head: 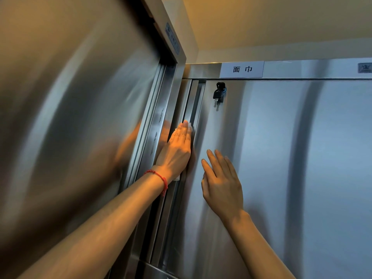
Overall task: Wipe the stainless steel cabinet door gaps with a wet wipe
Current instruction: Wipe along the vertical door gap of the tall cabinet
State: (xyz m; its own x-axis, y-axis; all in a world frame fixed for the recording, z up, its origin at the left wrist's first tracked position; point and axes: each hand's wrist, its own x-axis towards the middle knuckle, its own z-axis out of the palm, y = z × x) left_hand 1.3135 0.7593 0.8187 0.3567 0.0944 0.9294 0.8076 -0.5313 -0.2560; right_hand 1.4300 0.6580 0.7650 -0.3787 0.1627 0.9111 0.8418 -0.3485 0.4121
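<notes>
The wet wipe sits near the centre of the view, trapped between the left hand and the vertical gap at the left edge of the right-hand cabinet door; only a pale corner shows past the fingertips, and a second scrap at the wrist, at 6 o'clock from the first, appears to be the same wipe, though the view is too poor to confirm. The left hand lies flat with fingers straight and together, pressing the wipe against the channel; it does not pinch it. The right hand, at 4 o'clock from the left, is spread with fingers straight, at or just off the door face, and carries nothing. At 1 o'clock from the wipe a key hangs in the lock, and above it a label plate is fixed to the top rail. At 9 o'clock stands the adjoining cabinet door, set at an angle to the first. Judged step: the wiping stroke along the vertical gap is in progress at mid height. The next move calls for steady flat pressure while sliding toward 12 o'clock up to the top rail, keeping the wipe seated in the channel, then covering the lower length toward 6 o'clock.
</notes>
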